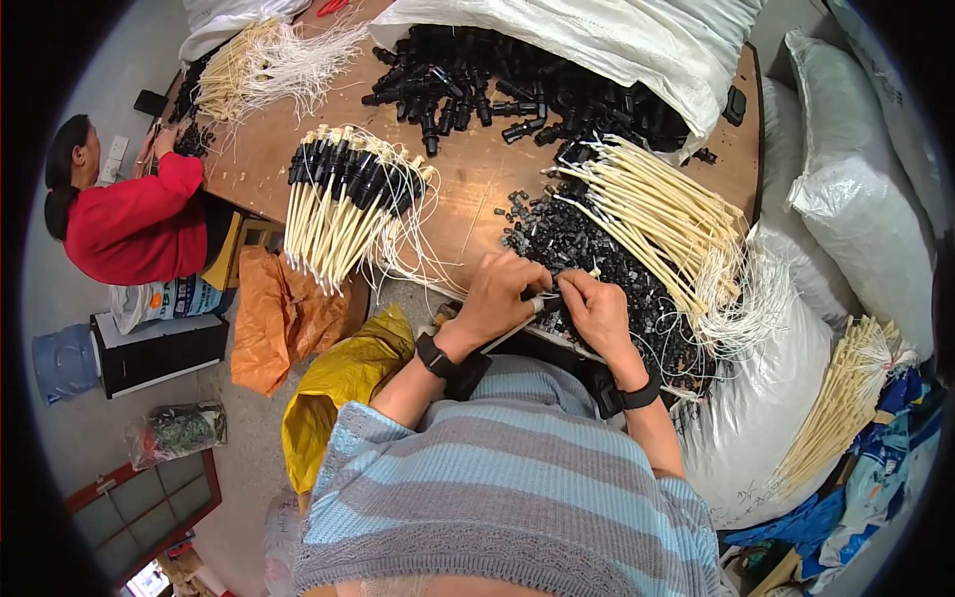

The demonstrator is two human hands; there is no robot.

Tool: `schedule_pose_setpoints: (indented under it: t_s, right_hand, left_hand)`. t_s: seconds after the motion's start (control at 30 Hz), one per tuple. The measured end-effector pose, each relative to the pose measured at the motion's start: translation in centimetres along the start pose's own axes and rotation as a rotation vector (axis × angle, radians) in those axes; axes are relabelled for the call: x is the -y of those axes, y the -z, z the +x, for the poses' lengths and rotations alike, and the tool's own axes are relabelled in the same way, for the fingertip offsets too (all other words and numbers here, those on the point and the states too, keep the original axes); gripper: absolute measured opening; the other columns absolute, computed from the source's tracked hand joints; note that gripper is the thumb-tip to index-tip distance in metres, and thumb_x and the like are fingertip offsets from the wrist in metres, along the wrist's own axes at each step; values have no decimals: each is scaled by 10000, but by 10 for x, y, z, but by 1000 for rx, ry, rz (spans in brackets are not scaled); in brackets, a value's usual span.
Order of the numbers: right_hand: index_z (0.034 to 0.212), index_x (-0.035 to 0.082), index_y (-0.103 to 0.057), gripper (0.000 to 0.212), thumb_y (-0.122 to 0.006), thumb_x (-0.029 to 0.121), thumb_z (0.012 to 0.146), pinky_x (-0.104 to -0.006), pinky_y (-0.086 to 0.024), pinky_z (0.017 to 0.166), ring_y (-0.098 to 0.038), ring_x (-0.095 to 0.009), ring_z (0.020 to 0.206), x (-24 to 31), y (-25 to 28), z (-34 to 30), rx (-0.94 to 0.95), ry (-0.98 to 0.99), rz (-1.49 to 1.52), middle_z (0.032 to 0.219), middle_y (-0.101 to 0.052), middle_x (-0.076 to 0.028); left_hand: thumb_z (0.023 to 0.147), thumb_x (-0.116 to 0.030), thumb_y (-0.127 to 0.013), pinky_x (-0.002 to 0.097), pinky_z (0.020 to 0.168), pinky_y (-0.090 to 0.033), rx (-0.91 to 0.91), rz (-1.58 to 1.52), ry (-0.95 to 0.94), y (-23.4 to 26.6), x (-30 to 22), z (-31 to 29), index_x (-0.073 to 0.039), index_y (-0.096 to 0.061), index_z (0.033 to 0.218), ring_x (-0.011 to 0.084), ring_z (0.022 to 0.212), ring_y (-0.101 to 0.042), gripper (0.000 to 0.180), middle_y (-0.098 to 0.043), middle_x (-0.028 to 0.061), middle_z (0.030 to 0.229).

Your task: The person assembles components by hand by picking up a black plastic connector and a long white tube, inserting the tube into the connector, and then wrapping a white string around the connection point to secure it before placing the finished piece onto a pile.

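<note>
My left hand (497, 298) and my right hand (598, 314) meet at the near edge of the table, fingertips almost touching. Both are closed in a pinch around something small and partly hidden; a dark bit and a pale end show between them. White tape wraps one finger of the left hand. Just beyond lies a heap of small black plastic parts (542, 227). To its right rests a bundle of cream tubes with white strings (662, 214). Left of my hands is a bundle of cream tubes fitted with black connectors (343, 204).
Larger black connectors (448, 95) spill from a white woven sack (597, 40) at the back. A person in red (139, 214) works at the table's far left. Yellow (343, 383) and orange (274, 318) bags stand left of me; full white sacks (856, 189) crowd the right.
</note>
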State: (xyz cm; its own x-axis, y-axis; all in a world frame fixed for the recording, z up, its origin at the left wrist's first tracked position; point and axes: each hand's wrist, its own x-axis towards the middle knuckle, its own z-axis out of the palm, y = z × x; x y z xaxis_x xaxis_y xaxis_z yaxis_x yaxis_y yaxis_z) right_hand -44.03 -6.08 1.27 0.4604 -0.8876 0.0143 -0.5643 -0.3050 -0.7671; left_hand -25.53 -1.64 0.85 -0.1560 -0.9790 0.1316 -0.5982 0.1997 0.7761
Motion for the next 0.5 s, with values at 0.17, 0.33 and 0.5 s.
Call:
schedule_pose_setpoints:
  t_s: [0.17, 0.33, 0.5]
  right_hand:
    - [992, 87, -705, 161, -609, 184, 908, -379, -472, 546, -623, -330, 593, 0, 2, -4, 34, 24, 85, 672, -624, -168]
    - [1050, 90, -716, 184, -618, 150, 907, -318, -436, 500, -558, -258, 496, 13, 8, -2, 134, 28, 219, 626, -589, -155]
    - [978, 52, -711, 139, -625, 123, 896, -286, -422, 501, -518, -151, 504, 9, 13, -1, 25, 69, 121, 616, -583, -121]
  left_hand:
    - [655, -23, -679, 349, 755, -408, -205, -60, -126, -5, 6, 5, -93, -638, 767, 228, 795, -565, 138, -617, 22, 803]
    - [615, 27, -672, 359, 710, -447, -284, -139, -243, -2, 1, 9, -71, -631, 747, 242, 774, -567, 169, -607, 27, 787]
    - [621, 58, -652, 368, 716, -477, -189, -138, -317, 9, 3, 22, -67, -658, 844, 273, 790, -581, 255, -615, 63, 814]
